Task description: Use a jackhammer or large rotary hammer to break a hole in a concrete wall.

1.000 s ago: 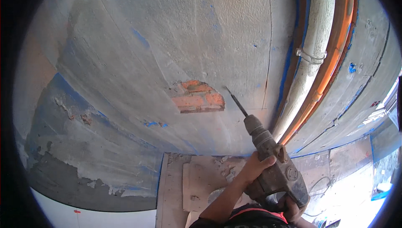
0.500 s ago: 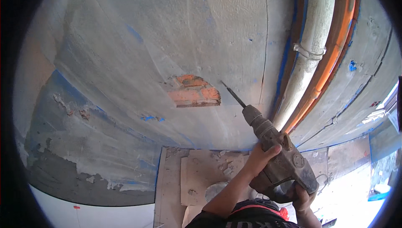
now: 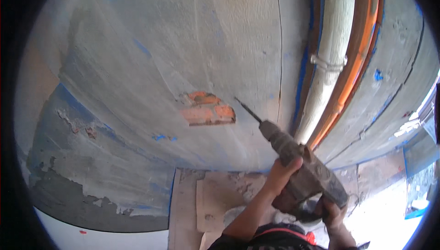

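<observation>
Both my hands hold a dusty grey hammer drill (image 3: 314, 172) that points up and to the left. Around its body, behind the chuck, my left hand (image 3: 285, 174) is closed, thumb on top. My right hand (image 3: 333, 212) grips the rear handle; some of its fingers are hidden behind it. The long thin bit (image 3: 247, 108) has its tip at the grey wall (image 3: 220, 39), just right of a chipped-out patch of bare orange brick (image 3: 211, 112). Whether the tip touches the plaster I cannot tell.
A white pipe (image 3: 337, 25) with a clamp and an orange pipe (image 3: 355, 73) run down the wall right of the bit. Below, the floor (image 3: 188, 195) carries rubble and flat boards. Bright light comes in at the lower right.
The view has shifted a little, so wall, brick patch and pipes appear slightly lower and further left. My hands keep their grip on the drill, whose tip stays beside the patch.
</observation>
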The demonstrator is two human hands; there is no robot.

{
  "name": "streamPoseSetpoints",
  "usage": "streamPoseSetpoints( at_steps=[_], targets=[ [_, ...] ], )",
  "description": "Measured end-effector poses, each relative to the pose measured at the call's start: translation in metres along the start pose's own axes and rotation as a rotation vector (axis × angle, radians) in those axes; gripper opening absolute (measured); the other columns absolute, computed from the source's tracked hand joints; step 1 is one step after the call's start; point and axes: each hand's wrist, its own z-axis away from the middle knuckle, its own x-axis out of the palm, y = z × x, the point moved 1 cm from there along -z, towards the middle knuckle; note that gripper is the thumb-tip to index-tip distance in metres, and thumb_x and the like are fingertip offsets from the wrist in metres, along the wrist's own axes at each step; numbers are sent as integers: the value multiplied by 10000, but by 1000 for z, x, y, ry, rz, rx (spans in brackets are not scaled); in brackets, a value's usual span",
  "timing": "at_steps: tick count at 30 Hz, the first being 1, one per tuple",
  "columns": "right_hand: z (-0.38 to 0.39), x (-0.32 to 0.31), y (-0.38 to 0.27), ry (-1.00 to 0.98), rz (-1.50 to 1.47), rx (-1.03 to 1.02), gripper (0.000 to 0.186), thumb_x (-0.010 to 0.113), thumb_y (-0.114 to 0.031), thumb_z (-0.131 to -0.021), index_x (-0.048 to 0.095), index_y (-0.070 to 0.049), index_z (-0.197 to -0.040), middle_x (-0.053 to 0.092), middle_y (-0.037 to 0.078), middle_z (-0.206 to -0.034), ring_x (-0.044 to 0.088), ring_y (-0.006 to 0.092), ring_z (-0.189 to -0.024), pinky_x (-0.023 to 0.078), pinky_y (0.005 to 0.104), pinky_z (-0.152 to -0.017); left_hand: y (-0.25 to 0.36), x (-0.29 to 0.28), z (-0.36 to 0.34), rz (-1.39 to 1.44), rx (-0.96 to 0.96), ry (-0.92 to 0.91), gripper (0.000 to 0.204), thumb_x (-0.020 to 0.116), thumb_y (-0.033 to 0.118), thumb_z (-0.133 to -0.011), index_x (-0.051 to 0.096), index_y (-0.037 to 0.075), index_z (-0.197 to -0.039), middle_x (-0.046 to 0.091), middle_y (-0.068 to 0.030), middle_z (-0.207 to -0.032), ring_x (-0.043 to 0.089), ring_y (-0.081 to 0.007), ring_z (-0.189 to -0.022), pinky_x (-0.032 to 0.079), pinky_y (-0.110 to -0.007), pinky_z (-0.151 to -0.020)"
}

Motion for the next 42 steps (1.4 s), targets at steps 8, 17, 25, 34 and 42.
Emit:
streamPoseSetpoints(
  at_steps=[8,17,25,34,42],
  targets=[
    [-3,15,-30,-16,-159,13,148,674,-112,-846,681,29,-889,695,86,-727,631,174,-551,484,311,-523,-6,1,-9,47,99,28,656,812,515,-926,679,-26,-1273,730,-58,-1145,680,-171,-1023,545,-337,-914],
    [-15,12,-63,-25,-121,3,142,661,-106,-827,675,29,-786,658,86,-630,626,181,-522,480,313,-510,-2,15,-16,62,136,49,734,821,529,-915,636,-50,-1327,703,-89,-1233,660,-182,-1092,529,-334,-957],
    [-8,1,-76,-19,-108,60,88,666,-62,-858,681,24,-854,658,81,-643,639,188,-528,495,316,-507,-3,22,-10,40,93,-43,830,748,607,-940,540,4,-1470,631,-100,-1405,618,-236,-1267,488,-410,-1083],
    [-17,8,-66,-33,-156,58,109,691,-65,-851,691,41,-872,664,91,-652,638,196,-522,497,323,-505,13,18,-16,127,33,-4,731,777,549,-946,630,-23,-1376,671,-69,-1324,624,-180,-1202,497,-337,-1028],
    [1,3,-59,2,-131,64,112,687,-82,-845,673,24,-878,633,82,-629,607,188,-479,468,315,-458,23,27,-9,103,13,-63,803,814,583,-898,627,-31,-1381,684,-77,-1313,627,-187,-1207,482,-336,-1050]
  ],
)
